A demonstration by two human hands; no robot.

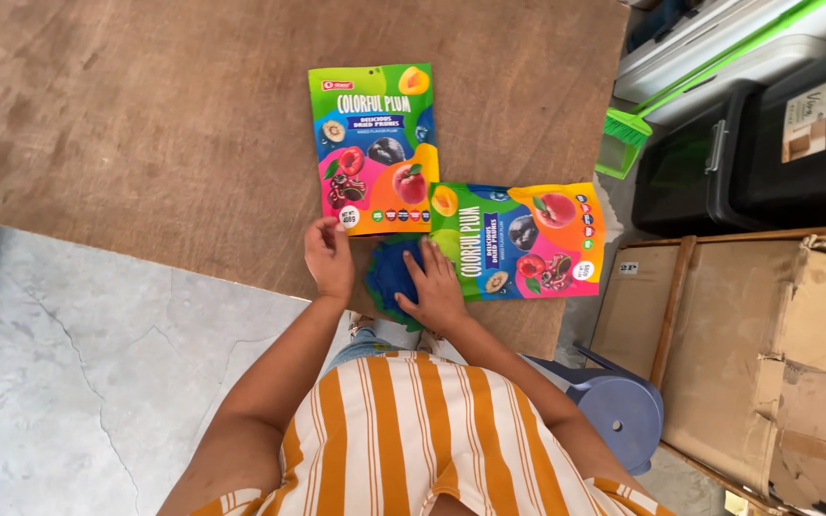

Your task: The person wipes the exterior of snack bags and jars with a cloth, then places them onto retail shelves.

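Nearest to us, our orange-and-white striped shirt (413, 435) is filling the bottom of the view, and our 2 bare arms are reaching forward from it to the wooden table (145, 124).

We are looking down on that brown tabletop, the largest thing in view, which is spreading across the upper left. Grey concrete floor (78, 373) is showing below its near edge. To the right, a big cardboard box (757, 344) is standing on the floor, with 2 black storage bins (767, 153) behind it and a green broom (642, 119) leaning near them. A blue plastic stool (614, 401) is sitting just beside our right arm.

On the table, 2 colourful snack pouches are lying flat. The upright pouch (375, 143) is lying farther from us; the sideways pouch (528, 239) is lying at the table's right edge, its corner just beside the first one.

Near the table's front edge, a small blue pouch (389, 272) is lying between our hands. Our right hand (437, 287) is pressing flat on it, fingers spread. Our left hand (329, 256) is resting with fingers loosely curled at the lower corner of the upright pouch, holding nothing that we can make out.
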